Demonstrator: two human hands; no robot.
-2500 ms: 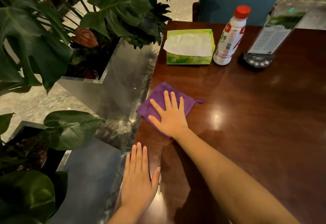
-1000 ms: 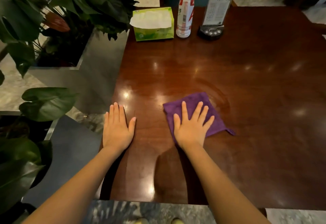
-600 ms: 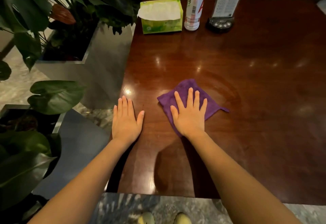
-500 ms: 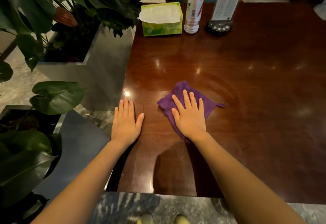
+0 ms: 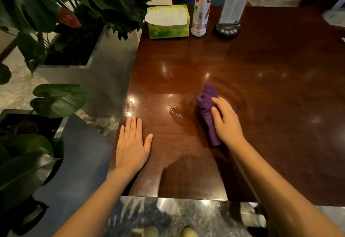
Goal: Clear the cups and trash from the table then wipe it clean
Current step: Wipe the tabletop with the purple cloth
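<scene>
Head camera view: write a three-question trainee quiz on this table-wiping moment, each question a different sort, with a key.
1. True or false: the right hand presses the purple microfibre cloth out flat.
2. Multiple choice: What stands directly right of the green cardboard tissue box?
A. white plastic bottle with a red cap
B. paper cup
C. metal planter
3. Fill in: the left hand lies ____ on the dark polished wooden table.

Key:
1. False; the cloth is bunched up in its grip.
2. A
3. flat, palm down
</scene>
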